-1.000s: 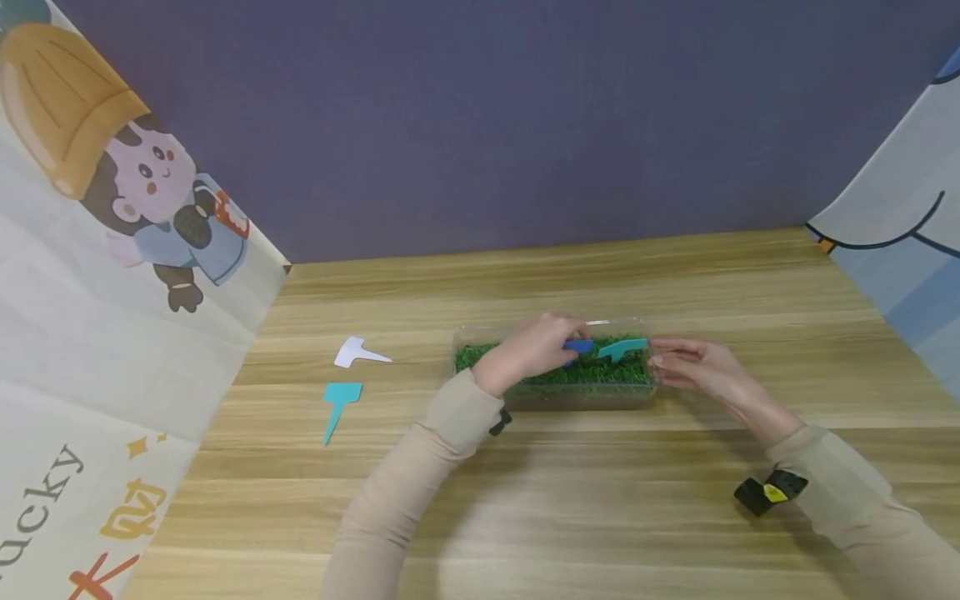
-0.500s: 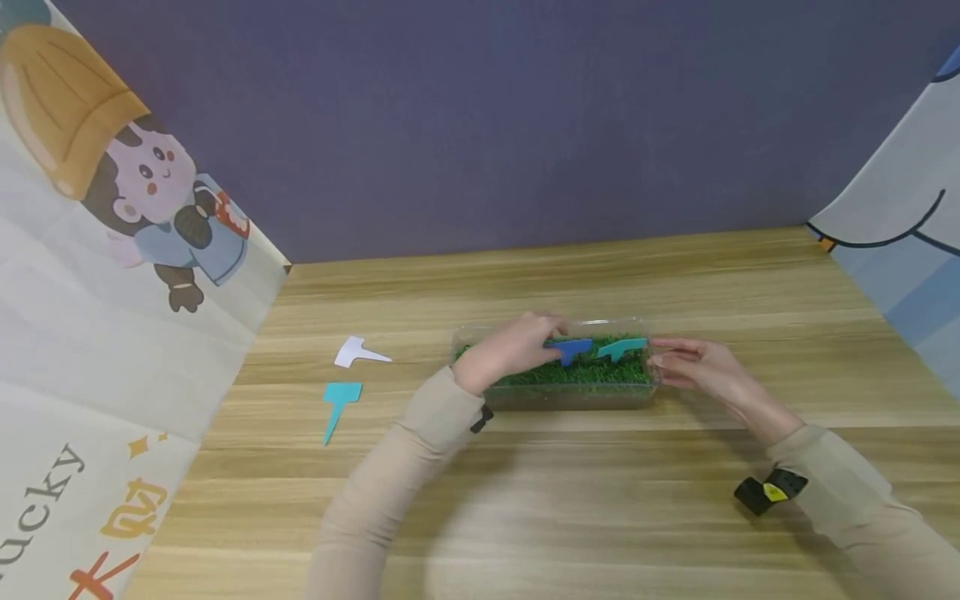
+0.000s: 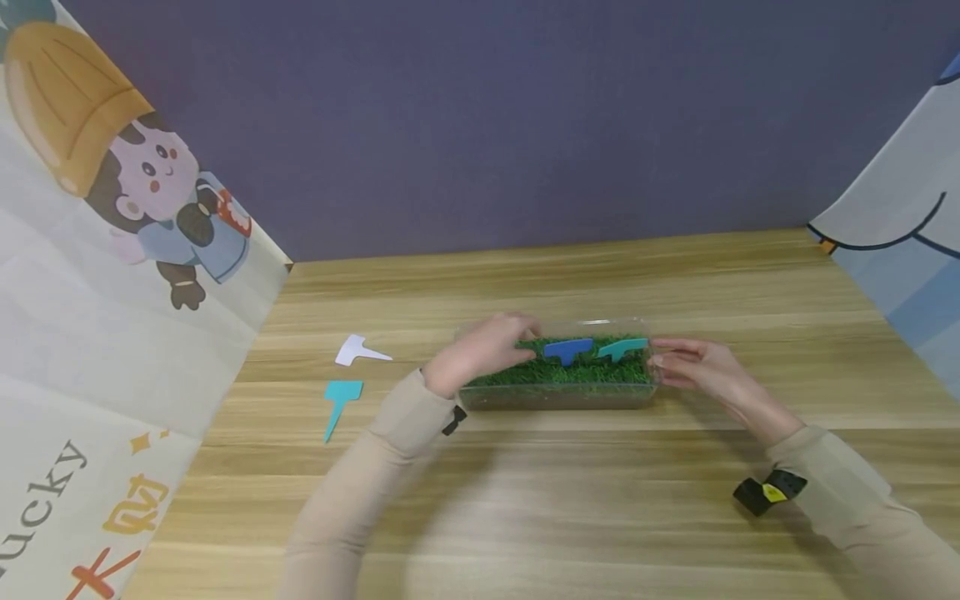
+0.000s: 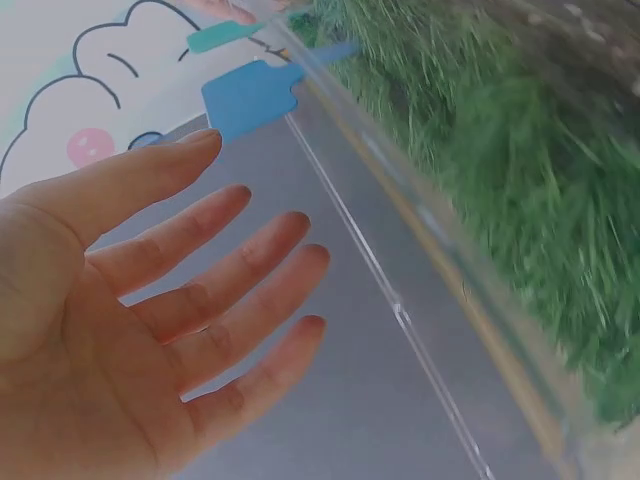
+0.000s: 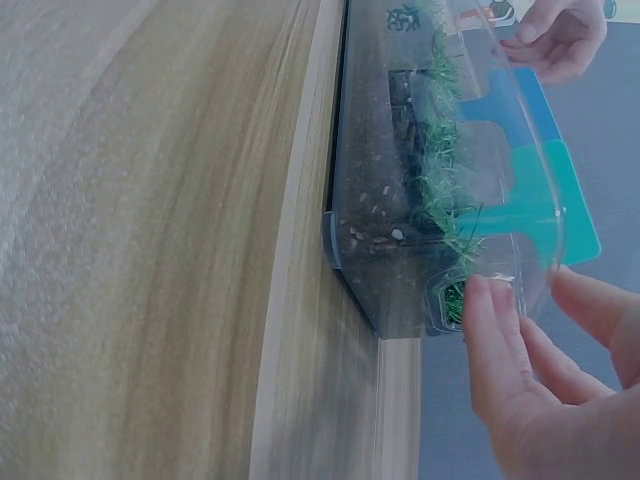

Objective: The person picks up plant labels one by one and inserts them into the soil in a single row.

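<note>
In the head view a long clear planter box point(image 3: 555, 398) holds green grass point(image 3: 577, 372) over soil. A blue plant label point(image 3: 567, 351) and a teal plant label point(image 3: 622, 348) stand upright in its right half. My left hand point(image 3: 487, 347) hovers over the box's left part, holding nothing; the left wrist view shows its fingers point(image 4: 240, 265) spread and apart from the blue label. My right hand point(image 3: 701, 371) rests its fingertips against the box's right end, beside the teal label. In the right wrist view those fingers point(image 5: 490, 335) lie nearly straight along the clear end wall.
On the wooden table point(image 3: 570, 508), left of the box, lie a white plant label point(image 3: 357, 351) and another teal plant label point(image 3: 342, 403). A dark panel point(image 3: 525, 125) rises behind, and printed cloths point(image 3: 82, 333) flank the table.
My left hand has let go of the blue label and moved left over the grass, leaving that label standing. The right hand stays at the box's end.
</note>
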